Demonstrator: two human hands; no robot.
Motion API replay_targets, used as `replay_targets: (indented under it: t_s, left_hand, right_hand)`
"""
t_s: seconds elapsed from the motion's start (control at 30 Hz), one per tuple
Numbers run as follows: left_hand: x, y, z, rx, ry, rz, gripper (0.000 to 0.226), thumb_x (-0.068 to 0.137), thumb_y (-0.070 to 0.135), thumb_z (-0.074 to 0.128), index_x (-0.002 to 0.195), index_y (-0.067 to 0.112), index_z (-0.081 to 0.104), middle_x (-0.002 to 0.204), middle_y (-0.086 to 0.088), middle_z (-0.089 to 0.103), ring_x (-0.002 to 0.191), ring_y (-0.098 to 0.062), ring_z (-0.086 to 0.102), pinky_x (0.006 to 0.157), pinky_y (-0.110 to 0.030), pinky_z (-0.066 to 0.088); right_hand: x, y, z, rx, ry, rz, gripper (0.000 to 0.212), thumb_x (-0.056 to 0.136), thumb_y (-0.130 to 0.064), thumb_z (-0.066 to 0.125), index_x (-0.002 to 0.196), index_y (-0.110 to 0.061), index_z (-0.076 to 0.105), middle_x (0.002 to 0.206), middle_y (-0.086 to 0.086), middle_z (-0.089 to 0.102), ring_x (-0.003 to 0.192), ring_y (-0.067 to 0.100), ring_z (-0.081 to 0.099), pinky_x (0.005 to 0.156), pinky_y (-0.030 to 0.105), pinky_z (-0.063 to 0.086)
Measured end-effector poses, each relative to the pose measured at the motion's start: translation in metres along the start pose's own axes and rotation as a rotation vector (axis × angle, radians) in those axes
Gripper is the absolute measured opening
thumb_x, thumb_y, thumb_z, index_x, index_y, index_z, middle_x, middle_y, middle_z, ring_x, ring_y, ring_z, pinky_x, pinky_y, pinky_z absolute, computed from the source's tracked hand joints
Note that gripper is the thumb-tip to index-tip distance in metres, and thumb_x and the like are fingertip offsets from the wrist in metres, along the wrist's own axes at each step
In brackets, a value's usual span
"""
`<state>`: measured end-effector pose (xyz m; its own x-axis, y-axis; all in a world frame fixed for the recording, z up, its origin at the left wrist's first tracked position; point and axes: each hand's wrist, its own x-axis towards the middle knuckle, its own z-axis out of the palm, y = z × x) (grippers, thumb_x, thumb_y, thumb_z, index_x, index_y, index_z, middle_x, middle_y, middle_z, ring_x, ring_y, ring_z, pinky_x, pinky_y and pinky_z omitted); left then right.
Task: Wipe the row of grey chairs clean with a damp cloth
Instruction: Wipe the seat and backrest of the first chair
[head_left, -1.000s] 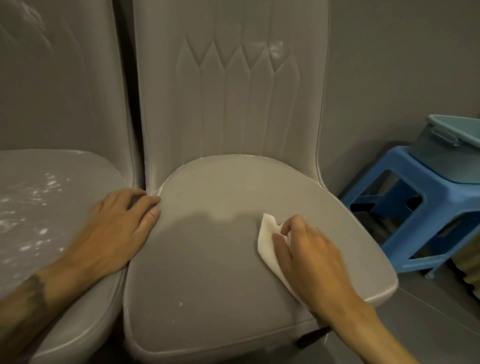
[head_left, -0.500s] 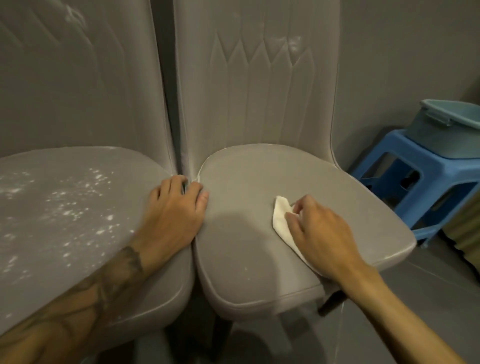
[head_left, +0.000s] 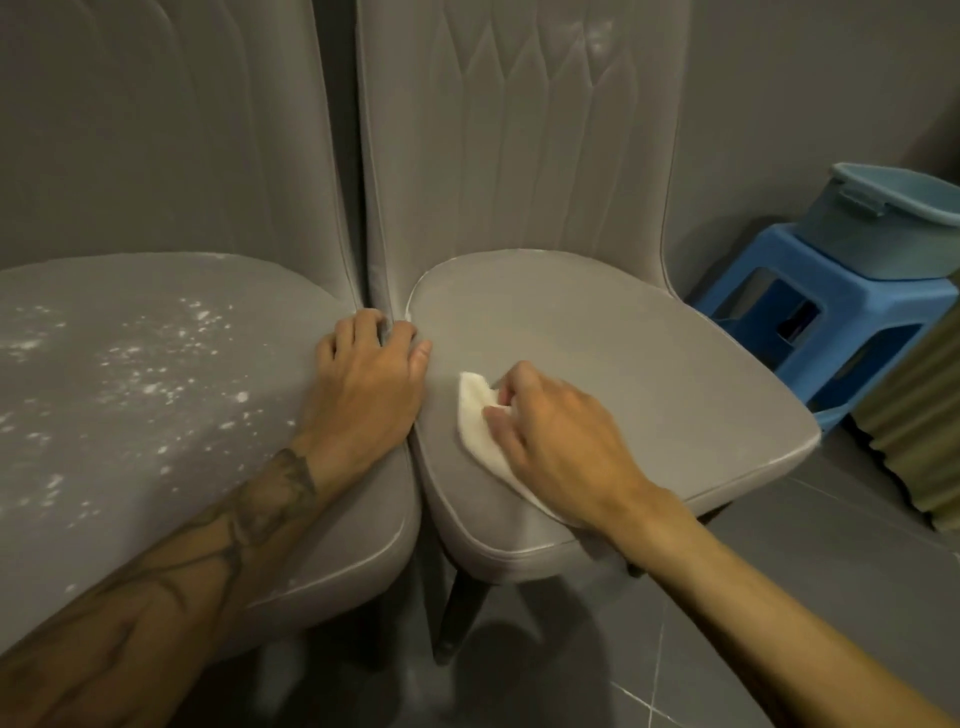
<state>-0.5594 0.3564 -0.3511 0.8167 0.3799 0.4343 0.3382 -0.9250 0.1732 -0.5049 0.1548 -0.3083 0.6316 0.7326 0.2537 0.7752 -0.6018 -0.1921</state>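
Fingers (head_left: 511, 384) of right hand (head_left: 561, 436) pinched on cloth (head_left: 475, 421); left hand (head_left: 363, 384) laid flat, fingers relaxed, at the right chair (head_left: 649, 364) edge. Overlapping strokes advised.

Indoor room, plainly furnished; whether a home or small premises cannot be told.
- Two grey padded high-backed seats set side by side: left chair (head_left: 156, 389) at centre left, right chair (head_left: 597, 338) at centre.
- Bare grey wall (head_left: 805, 104), upper right.
- Grey tiled floor (head_left: 779, 597) with pale veining, lower right.
- Blue plastic stool (head_left: 802, 374), right edge, carrying a blue-grey tub (head_left: 883, 234).
- Ribbed olive panel (head_left: 914, 426), far right.
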Motion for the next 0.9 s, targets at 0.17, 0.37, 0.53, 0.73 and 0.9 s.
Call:
replay_targets:
  t_s: [0.17, 0.37, 0.53, 0.73, 0.9]
  left_hand:
    - [0.015, -0.011, -0.012, -0.389, -0.074, -0.171, 0.033, 0.111, 0.027, 0.042, 0.135, 0.012, 0.060, 0.134, -0.017, 0.050, 0.126, -0.034, 0.045, 0.108, -0.039, 0.032]
    - [0.011, -0.012, -0.015, -0.448, -0.108, -0.189, 0.030, 0.111, 0.028, 0.041, 0.126, 0.012, 0.061, 0.121, -0.010, 0.049, 0.122, -0.030, 0.045, 0.105, -0.032, 0.033]
    - [0.006, -0.010, -0.018, -0.464, -0.053, -0.206, 0.027, 0.111, 0.025, 0.043, 0.123, 0.010, 0.063, 0.118, -0.009, 0.050, 0.118, -0.029, 0.046, 0.094, -0.020, 0.025]
    - [0.004, -0.005, -0.020, -0.457, -0.056, -0.222, 0.029, 0.110, 0.029, 0.043, 0.124, 0.015, 0.065, 0.122, -0.005, 0.051, 0.119, -0.023, 0.044, 0.101, -0.026, 0.031]
    - [0.005, -0.012, -0.031, -0.322, -0.124, -0.186, 0.037, 0.110, 0.039, 0.039, 0.132, 0.023, 0.064, 0.131, -0.001, 0.051, 0.124, -0.024, 0.042, 0.109, -0.038, 0.035]
  right_hand:
    - [0.054, -0.044, 0.022, -0.063, -0.021, -0.104, 0.029, 0.103, -0.036, 0.039, 0.115, -0.012, 0.050, 0.114, 0.011, 0.066, 0.099, 0.038, 0.063, 0.081, 0.044, 0.049]
    - [-0.012, -0.037, 0.012, -0.032, 0.084, -0.270, 0.017, 0.097, -0.038, 0.048, 0.095, -0.022, 0.052, 0.084, -0.003, 0.063, 0.068, 0.021, 0.061, 0.057, 0.031, 0.038]
    - [0.062, -0.036, 0.021, -0.031, -0.085, -0.038, 0.032, 0.103, -0.038, 0.041, 0.115, -0.012, 0.053, 0.114, 0.015, 0.067, 0.101, 0.040, 0.063, 0.081, 0.043, 0.047]
    - [0.041, -0.043, 0.031, -0.139, 0.078, -0.259, 0.034, 0.097, -0.034, 0.036, 0.105, -0.010, 0.060, 0.087, 0.010, 0.065, 0.073, 0.038, 0.064, 0.055, 0.040, 0.044]
    - [0.049, -0.040, 0.031, -0.087, -0.021, -0.108, 0.034, 0.099, -0.038, 0.041, 0.113, -0.012, 0.057, 0.102, 0.010, 0.070, 0.090, 0.036, 0.066, 0.069, 0.041, 0.048]
